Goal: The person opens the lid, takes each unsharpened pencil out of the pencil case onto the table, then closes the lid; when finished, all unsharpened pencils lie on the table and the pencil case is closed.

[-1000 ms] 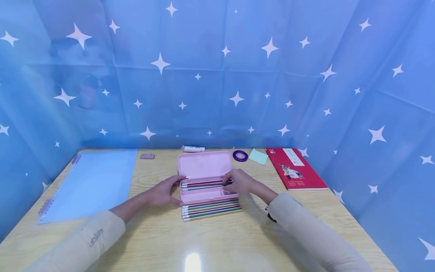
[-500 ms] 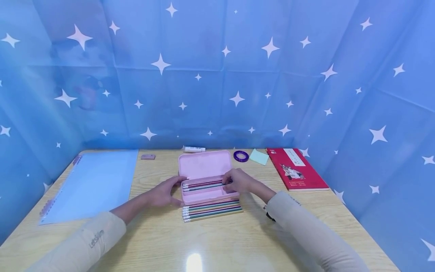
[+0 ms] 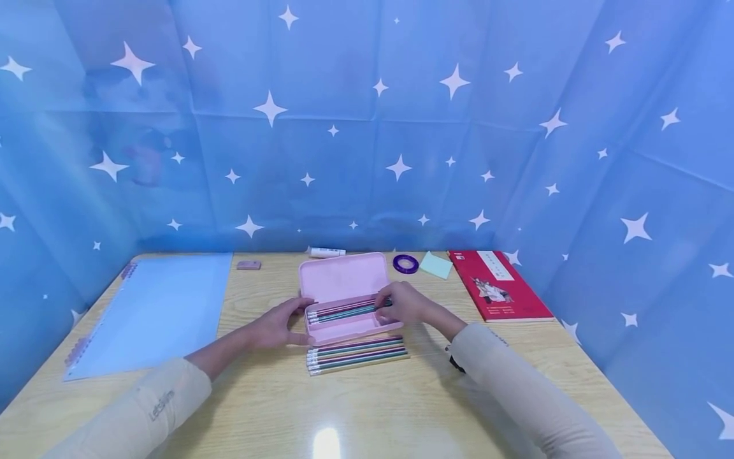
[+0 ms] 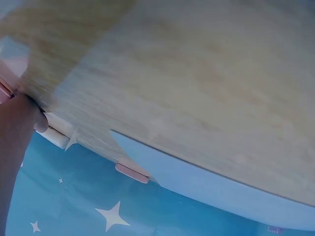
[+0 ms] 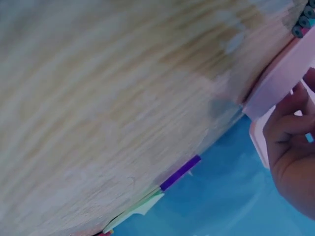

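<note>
An open pink pencil case [image 3: 351, 330] sits mid-table with its lid [image 3: 344, 278] tipped back. My left hand [image 3: 274, 325] grips the case's left end, fingers at the back corner and thumb at the front. Inside lie several striped pencils [image 3: 343, 312], their white erasers to the left. My right hand [image 3: 404, 303] reaches in at the right end with curled fingers, pinching the pencils there; its fingertips are partly hidden. In front of the case lies a row of more pencils [image 3: 358, 355]. The right wrist view shows the curled right fingers [image 5: 290, 123] over the case wall.
Behind the case lie a white tube [image 3: 326, 252], a purple tape roll [image 3: 405, 264] and pale green sticky notes [image 3: 436, 265]. A red book [image 3: 497, 287] is at right. To the left are a purple eraser [image 3: 249, 265] and a blue spiral-bound sheet [image 3: 155, 312].
The pencils inside the case have shifted and now slant more, right ends higher. The case has turned slightly. The left thumb has moved a little onto the case's front corner.
</note>
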Demonstrator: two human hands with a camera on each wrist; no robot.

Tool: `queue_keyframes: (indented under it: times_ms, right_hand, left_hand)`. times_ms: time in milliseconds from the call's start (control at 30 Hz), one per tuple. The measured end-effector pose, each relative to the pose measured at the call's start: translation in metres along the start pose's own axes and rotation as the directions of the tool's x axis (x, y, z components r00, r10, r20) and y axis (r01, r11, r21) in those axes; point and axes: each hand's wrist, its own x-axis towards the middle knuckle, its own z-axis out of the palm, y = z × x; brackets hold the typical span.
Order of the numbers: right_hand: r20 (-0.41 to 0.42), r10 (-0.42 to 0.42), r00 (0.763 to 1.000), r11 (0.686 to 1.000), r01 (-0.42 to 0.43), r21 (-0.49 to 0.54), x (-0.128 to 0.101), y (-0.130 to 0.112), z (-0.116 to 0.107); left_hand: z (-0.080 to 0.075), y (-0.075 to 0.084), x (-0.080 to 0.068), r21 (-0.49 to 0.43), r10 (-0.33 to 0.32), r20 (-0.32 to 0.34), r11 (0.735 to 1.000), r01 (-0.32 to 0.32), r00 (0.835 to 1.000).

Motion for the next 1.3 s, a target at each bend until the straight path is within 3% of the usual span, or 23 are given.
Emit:
queue_keyframes:
  times_ms: [167,300,500,767,967,1300]
  right_hand:
    - [-0.035,-0.028,0.999,1.0,0.028,-0.003,0.001,0.003,-0.005]
    - [-0.04,-0.003,0.999,1.0,0.003,-0.017,0.001,0.003,-0.007]
    - [0.01,0.006,1.0,1.0,-0.006,0.002,0.002,0.003,-0.009]
    - [0.143,-0.042,0.989,0.999,0.039,0.025,0.003,0.005,-0.016]
    - [0.171,-0.108,0.979,0.994,0.102,0.048,0.009,0.006,-0.014]
    - [0.18,-0.066,0.981,0.998,0.062,0.028,0.001,0.009,-0.01]
  left_hand:
    - [0.001,0.001,-0.001,0.001,-0.023,-0.003,1.0,0.023,1.0]
    - [0.002,0.001,0.0,0.01,-0.028,-0.008,1.0,0.029,1.0]
    - [0.001,0.004,0.0,0.002,-0.015,-0.004,1.0,0.015,1.0]
    - [0.0,0.002,-0.001,0.009,-0.018,-0.001,1.0,0.018,1.0]
    - [-0.006,0.002,-0.004,0.001,0.006,-0.016,1.0,-0.006,1.0]
    - [-0.005,0.005,-0.002,-0.066,-0.039,0.034,0.997,0.041,0.999]
